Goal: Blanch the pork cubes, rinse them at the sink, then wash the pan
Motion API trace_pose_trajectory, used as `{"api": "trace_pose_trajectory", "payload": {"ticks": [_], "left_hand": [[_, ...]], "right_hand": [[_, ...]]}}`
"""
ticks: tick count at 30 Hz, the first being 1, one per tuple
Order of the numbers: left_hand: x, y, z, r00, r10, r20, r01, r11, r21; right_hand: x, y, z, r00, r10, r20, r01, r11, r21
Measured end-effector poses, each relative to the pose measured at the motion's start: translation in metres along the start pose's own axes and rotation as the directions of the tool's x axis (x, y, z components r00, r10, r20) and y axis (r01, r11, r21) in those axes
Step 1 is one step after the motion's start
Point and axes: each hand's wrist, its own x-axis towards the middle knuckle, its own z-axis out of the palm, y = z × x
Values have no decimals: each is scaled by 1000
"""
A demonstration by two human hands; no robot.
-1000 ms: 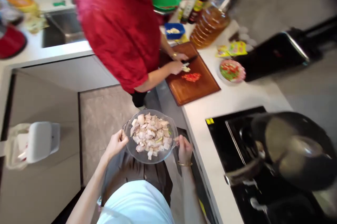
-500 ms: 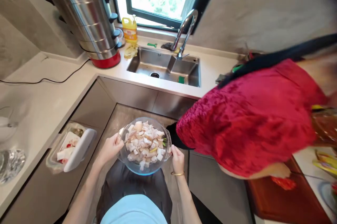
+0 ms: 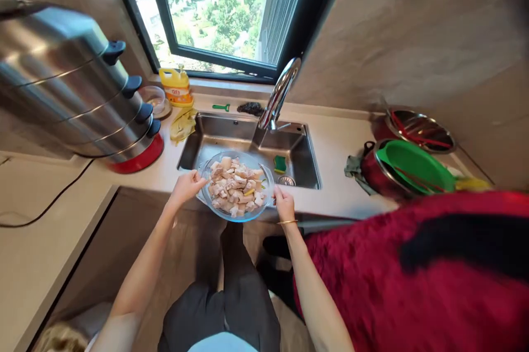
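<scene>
Between my hands is a clear glass bowl (image 3: 211, 204) heaped with pale chunks of what looks like meat (image 3: 236, 182), with a few yellow and green bits among them. My left hand (image 3: 188, 191) pinches the bowl's left handle. On the other side, my right hand (image 3: 284, 206) grips the right handle. The bowl is held in the air at the front edge of the counter, overlapping the near side of the steel sink (image 3: 303, 162) from this view. A green and yellow sponge (image 3: 280, 163) lies in the sink's right part, by the drain (image 3: 286, 180).
A chrome faucet (image 3: 281, 93) rises behind the sink, below an open window. A tall steel steamer (image 3: 82, 87) stands left, near a yellow jug (image 3: 177, 87) and cloth (image 3: 183, 125). Pots and a green basin (image 3: 421, 164) sit right. A person in red clothing (image 3: 384, 264) is close at my right.
I have come closer to the sink, carrying the bowl forward to its edge. The person in red now appears lower at right, revealing the pots and green basin.
</scene>
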Motion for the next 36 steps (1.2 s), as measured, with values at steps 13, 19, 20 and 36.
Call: {"api": "trace_pose_trajectory", "payload": {"ticks": [13, 19, 20, 36], "left_hand": [[261, -72, 165, 938, -54, 343, 165, 938, -304], [288, -90, 232, 861, -93, 500, 256, 929, -267], [288, -91, 240, 856, -101, 507, 259, 933, -251], [293, -111, 269, 832, -287, 474, 283, 956, 83]], "right_hand": [[263, 134, 23, 918, 204, 341, -199, 979, -49], [278, 181, 10, 863, 400, 309, -386, 916, -108], [278, 186, 10, 858, 425, 289, -410, 905, -115], [282, 152, 26, 958, 283, 47, -268, 940, -210]]}}
